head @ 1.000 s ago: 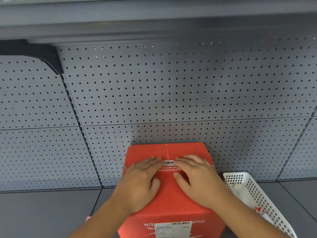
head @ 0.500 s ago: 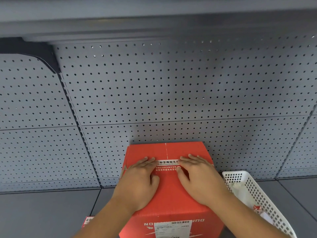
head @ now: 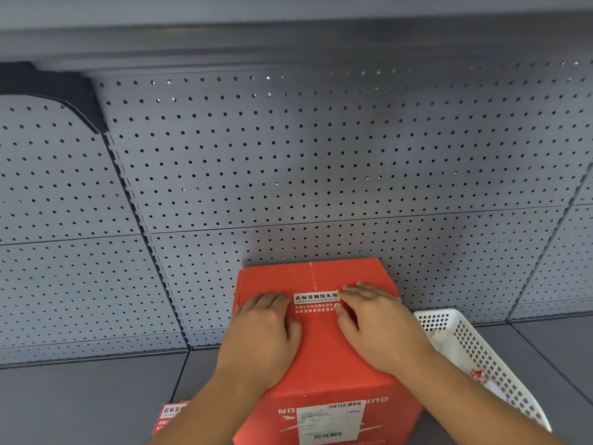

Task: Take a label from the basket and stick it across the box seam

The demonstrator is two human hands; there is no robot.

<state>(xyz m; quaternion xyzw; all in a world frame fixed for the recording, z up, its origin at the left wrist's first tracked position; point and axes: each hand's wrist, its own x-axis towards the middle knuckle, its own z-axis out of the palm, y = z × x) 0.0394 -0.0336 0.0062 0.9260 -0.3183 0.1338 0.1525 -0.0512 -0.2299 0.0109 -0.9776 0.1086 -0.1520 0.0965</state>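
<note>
A red cardboard box point(head: 321, 342) stands on the grey shelf against the pegboard. Its top seam point(head: 312, 273) runs front to back down the middle. A red and white label point(head: 316, 302) with printed characters lies across that seam. My left hand point(head: 264, 329) rests flat on the box top, fingertips at the label's left end. My right hand point(head: 375, 322) lies flat too, fingertips on the label's right end. Both hands press down and hold nothing. A white perforated basket point(head: 471, 342) stands right of the box, partly behind my right forearm.
A grey pegboard wall point(head: 288, 162) rises behind the box, with an upper shelf overhead. Another red label point(head: 170, 415) lies on the shelf floor at the box's front left. Paper scraps lie in the basket. A white shipping sticker point(head: 330, 422) is on the box front.
Both hands have slid apart along the label, left hand leftward and right hand rightward, uncovering more of its printed middle.
</note>
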